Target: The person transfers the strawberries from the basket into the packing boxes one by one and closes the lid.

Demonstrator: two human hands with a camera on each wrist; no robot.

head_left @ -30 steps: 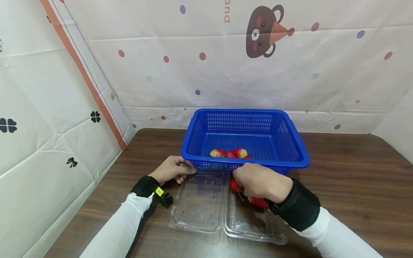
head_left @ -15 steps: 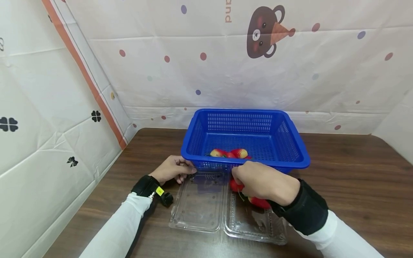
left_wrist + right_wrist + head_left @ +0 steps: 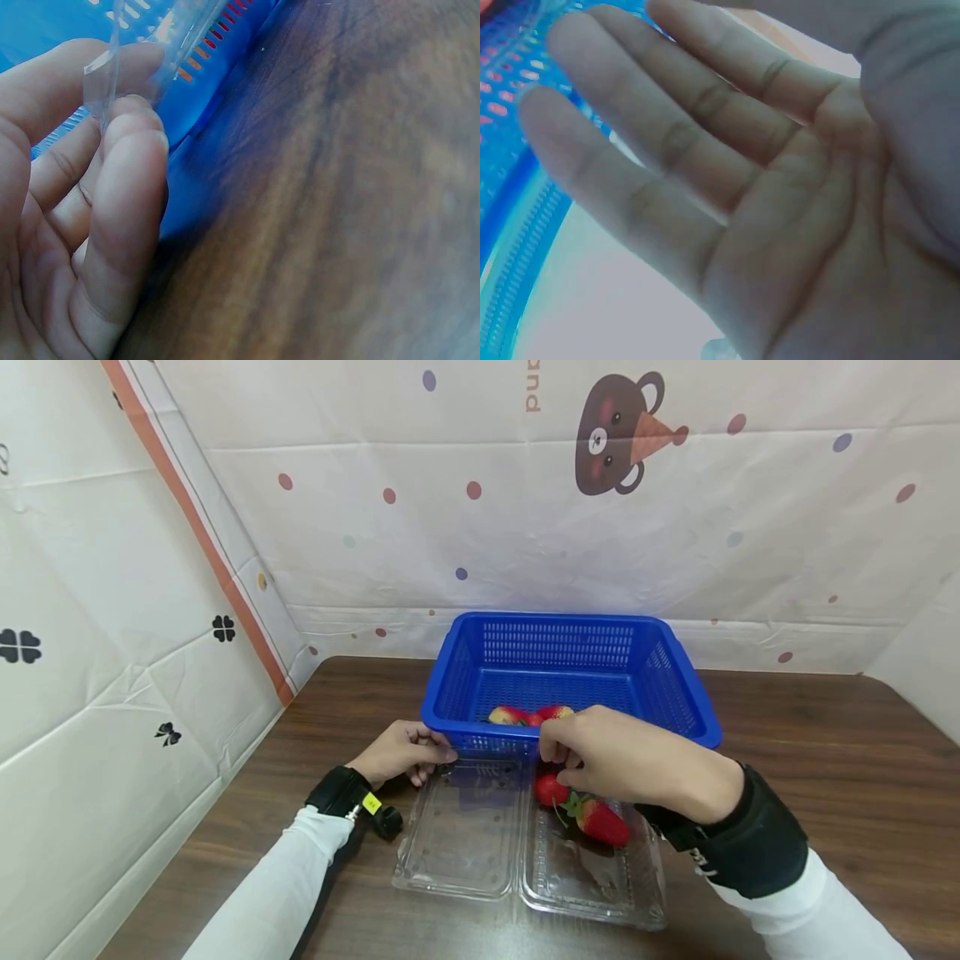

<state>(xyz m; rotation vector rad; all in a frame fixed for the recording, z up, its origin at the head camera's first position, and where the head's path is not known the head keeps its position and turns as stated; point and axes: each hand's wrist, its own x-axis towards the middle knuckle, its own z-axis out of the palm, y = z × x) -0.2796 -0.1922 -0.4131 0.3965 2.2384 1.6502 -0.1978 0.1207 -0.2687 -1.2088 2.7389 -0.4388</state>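
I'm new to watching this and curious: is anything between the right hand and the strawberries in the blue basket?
Yes: the near wall of the blue basket. The right hand appears to hang on the person's side of it; the strawberries lie just inside. No lid shows over the top, so going over should work.

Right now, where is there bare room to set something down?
The table is bare between basket, right sleeve and back curtain; a smaller patch lies between basket, left fingers and left curtain. The basket floor behind its strawberries is free too. It's crowded at the basket's near edge, around right fingers, box and strawberries.
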